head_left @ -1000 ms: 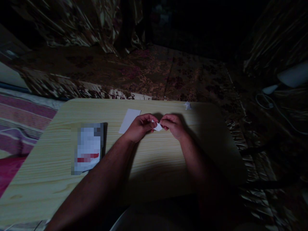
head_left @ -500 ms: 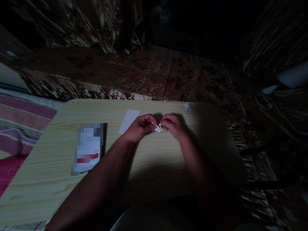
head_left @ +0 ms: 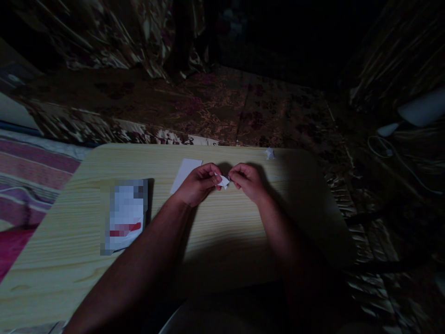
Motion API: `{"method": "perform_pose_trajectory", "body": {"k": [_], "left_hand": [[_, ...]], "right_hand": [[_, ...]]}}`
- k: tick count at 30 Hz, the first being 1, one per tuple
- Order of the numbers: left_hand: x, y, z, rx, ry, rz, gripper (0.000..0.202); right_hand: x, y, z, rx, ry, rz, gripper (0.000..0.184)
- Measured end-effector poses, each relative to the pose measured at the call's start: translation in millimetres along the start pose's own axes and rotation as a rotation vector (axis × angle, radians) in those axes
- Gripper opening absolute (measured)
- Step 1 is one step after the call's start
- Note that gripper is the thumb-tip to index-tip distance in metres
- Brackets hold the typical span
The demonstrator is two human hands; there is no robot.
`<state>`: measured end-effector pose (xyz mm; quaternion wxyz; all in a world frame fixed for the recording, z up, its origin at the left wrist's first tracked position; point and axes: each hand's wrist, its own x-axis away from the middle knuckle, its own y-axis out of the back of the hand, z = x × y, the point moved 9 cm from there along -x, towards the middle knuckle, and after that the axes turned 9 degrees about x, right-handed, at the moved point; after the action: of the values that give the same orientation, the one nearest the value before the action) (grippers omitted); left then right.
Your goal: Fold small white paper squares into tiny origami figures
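Between thumb and fingers, my left hand (head_left: 201, 183) pinches a small piece of folded white paper (head_left: 223, 181) above the table. The paper has pointed corners and creased faces. My right hand (head_left: 246, 178) is closed in a pinch at the paper's right end, its fingertips on or right beside that edge. Beyond my left wrist lies a flat white rectangle of paper (head_left: 186, 170), partly covered by the hand. A small folded white paper shape (head_left: 270, 153) sits near the table's far edge, to the right.
A blurred-out white and grey packet with a red band (head_left: 125, 213) lies on the wooden table (head_left: 222, 241), left of my left forearm. Patterned fabric (head_left: 208, 102) hangs beyond the far edge. A white cable (head_left: 382, 146) lies at right, a striped cover (head_left: 28, 171) at left.
The folded paper has turned a little and shifted slightly left with my left hand, showing a broader face. My right fingertips have moved a little along its right end.
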<state>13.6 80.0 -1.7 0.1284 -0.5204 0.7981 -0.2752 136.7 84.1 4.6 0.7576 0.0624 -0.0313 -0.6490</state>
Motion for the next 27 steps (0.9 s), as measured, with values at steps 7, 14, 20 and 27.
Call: {"method": "perform_pose_trajectory", "body": {"k": [7,14,20,27], "left_hand": [[-1.6,3.2,-1.5,0.102,-0.025,-0.025,0.020],[-1.7,3.4,-1.2,0.111,-0.034,-0.024,0.018],[-2.3,4.6,-1.6,0.143,-0.030,-0.025,0.016],[-1.5,6.0,2.5,0.180,0.017,0.017,0.015]], "right_hand": [[5.2,-7.5,15.3,-0.119,0.139,0.103,0.035],[4.6,-13.4,13.2,-0.126,0.173,0.119,0.037],[3.6,-13.3,9.3,-0.105,0.137,0.123,0.040],[2.8,-10.9,8.9,-0.100,0.132,0.073,0.043]]}}
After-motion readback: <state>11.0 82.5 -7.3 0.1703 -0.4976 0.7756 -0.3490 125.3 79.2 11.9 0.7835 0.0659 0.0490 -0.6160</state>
